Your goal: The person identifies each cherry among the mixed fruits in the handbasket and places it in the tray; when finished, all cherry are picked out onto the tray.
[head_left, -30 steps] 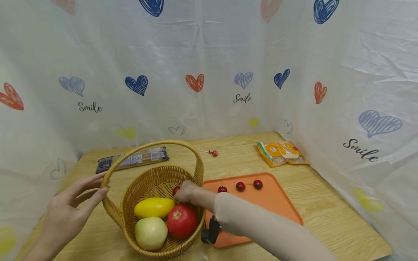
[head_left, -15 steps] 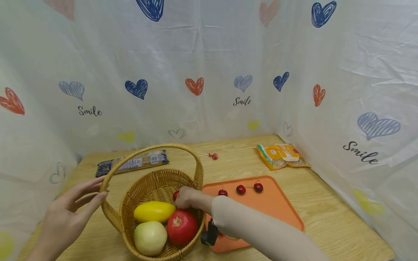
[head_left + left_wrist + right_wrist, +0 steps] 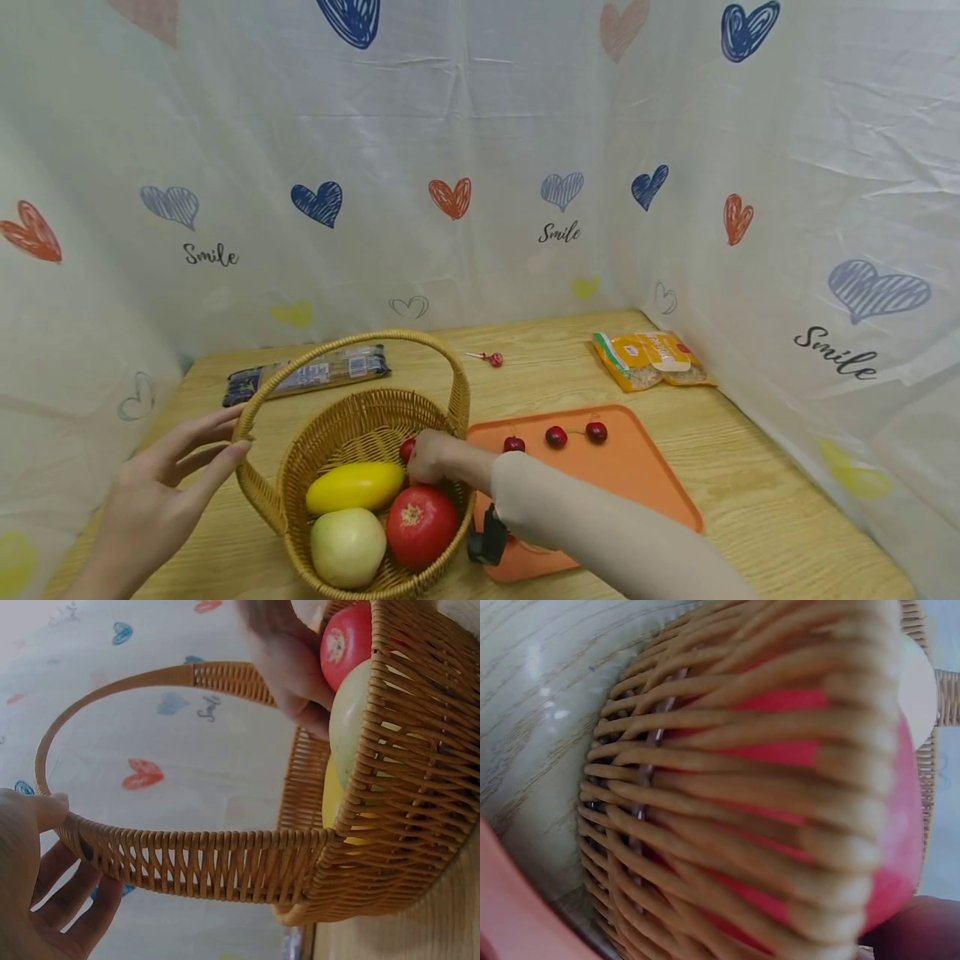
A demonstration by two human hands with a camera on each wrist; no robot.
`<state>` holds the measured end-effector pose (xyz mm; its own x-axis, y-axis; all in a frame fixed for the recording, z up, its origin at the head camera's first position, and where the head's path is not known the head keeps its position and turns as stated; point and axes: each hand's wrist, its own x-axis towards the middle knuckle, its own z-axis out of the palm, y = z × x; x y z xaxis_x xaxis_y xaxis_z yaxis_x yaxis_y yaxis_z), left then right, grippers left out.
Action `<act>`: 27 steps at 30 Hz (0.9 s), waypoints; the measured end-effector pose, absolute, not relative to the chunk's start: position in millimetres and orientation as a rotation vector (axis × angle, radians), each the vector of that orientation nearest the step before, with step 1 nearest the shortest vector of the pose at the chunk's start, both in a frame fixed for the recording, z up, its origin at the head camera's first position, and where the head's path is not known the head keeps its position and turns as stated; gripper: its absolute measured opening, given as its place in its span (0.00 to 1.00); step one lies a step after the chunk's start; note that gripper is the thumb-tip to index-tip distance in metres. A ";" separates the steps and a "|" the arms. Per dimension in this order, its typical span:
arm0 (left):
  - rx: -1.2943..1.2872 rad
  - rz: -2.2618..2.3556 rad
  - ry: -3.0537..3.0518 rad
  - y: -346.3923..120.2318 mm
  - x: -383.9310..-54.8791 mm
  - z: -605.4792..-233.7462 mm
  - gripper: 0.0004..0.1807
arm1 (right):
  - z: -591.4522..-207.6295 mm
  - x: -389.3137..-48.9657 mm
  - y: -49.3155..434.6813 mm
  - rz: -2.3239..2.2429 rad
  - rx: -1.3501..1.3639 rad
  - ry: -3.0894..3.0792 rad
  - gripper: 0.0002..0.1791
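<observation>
Red lollipop (image 3: pixel 496 359) on wooden table (image 3: pixel 787 508), long packet (image 3: pixel 337 372), orange bag (image 3: pixel 651 357), heart-printed white sheeting (image 3: pixel 495 125) behind

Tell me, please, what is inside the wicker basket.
A yellow fruit, a pale green one, a large red one and, at the right hand, part of a small red object. What lies beneath them and the hand is covered.

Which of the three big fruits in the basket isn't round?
The yellow fruit, beside the right hand: it is long, while the pale green fruit and big red fruit are round.
</observation>
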<state>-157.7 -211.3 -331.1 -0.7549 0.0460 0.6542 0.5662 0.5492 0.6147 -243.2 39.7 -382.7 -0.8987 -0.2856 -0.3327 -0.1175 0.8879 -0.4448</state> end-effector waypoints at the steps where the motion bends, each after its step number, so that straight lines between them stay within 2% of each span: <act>1: -0.490 -1.162 -2.203 -211.3 -157.8 -331.1 0.25 | -381.5 -243.0 40.3 -0.632 -0.289 2.656 0.20; 6: -0.489 -1.169 -2.201 -211.0 -157.9 -330.6 0.25 | -373.7 -242.8 42.0 -0.842 -0.260 2.618 0.07; 9: -0.488 -1.171 -2.200 -211.0 -157.8 -330.5 0.25 | -369.3 -241.2 42.4 -0.931 -0.244 2.602 0.03; 21: -0.467 -1.116 -2.246 -211.0 -156.7 -328.9 0.22 | -366.0 -234.1 45.8 -1.197 -0.235 2.502 0.04; 27: -0.462 -1.113 -2.253 -210.4 -156.3 -329.0 0.22 | -364.7 -232.5 52.4 -1.359 -0.315 2.394 0.05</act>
